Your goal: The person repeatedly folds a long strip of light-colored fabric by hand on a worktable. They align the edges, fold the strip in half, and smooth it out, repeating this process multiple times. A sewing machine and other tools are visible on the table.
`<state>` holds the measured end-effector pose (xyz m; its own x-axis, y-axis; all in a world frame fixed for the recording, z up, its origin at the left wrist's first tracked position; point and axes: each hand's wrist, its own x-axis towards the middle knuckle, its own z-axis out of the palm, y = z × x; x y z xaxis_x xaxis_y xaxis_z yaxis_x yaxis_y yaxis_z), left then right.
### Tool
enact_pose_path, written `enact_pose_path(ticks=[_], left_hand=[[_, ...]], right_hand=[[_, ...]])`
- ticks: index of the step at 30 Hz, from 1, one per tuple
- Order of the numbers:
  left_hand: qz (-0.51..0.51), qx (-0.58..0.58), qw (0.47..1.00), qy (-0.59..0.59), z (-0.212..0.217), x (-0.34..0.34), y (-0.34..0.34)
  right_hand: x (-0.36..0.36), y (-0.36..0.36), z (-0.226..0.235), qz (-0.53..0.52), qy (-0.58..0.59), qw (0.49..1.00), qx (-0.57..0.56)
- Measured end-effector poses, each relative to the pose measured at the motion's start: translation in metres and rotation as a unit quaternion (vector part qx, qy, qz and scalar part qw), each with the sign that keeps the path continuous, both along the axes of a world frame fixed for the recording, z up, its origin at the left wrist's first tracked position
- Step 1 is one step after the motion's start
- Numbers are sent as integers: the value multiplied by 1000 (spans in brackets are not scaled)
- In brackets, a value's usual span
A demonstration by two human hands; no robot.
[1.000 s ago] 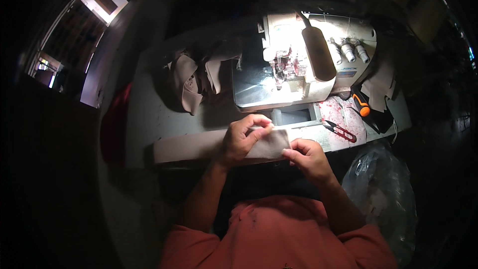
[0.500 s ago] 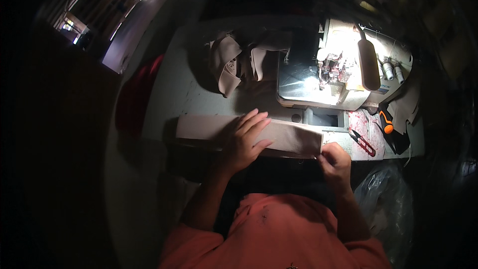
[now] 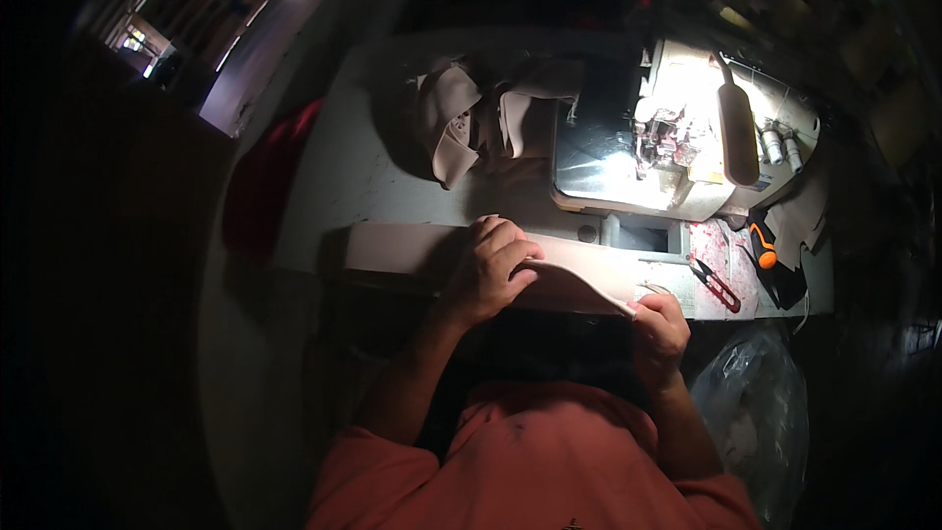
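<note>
A long beige fabric strip (image 3: 392,247) lies along the near edge of the pale worktable (image 3: 334,177). My left hand (image 3: 491,270) rests on top of it near its middle, fingers curled over the upper edge. My right hand (image 3: 659,326) pinches the strip's right end at the table edge. A lit white sewing machine (image 3: 667,137) stands behind the strip to the right.
A heap of beige fabric pieces (image 3: 471,123) lies at the back of the table. Red thread snips (image 3: 716,283) and an orange-handled tool (image 3: 763,253) lie right of the machine. A clear plastic bag (image 3: 756,422) hangs below the table's right end. A red cloth (image 3: 265,177) hangs at the left.
The view has swung left, so the machine sits further right. My hands have moved apart along the strip: the left now lies on its middle, the right pinches its right end.
</note>
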<state>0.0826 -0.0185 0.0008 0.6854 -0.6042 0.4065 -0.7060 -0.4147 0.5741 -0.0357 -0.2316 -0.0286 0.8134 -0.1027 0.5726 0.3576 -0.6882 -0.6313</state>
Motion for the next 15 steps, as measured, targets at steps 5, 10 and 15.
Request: enact_pose_path(ticks=[5,10,15], left_hand=[[25,43,997,-64,-4,9,29],[57,59,994,-71,-6,13,59],[115,102,985,-77,-10,23,83]], right_hand=[[-3,1,-7,2,5,1000,23],[-3,0,-10,11,7,999,39],[-2,-2,-10,25,14,999,40]])
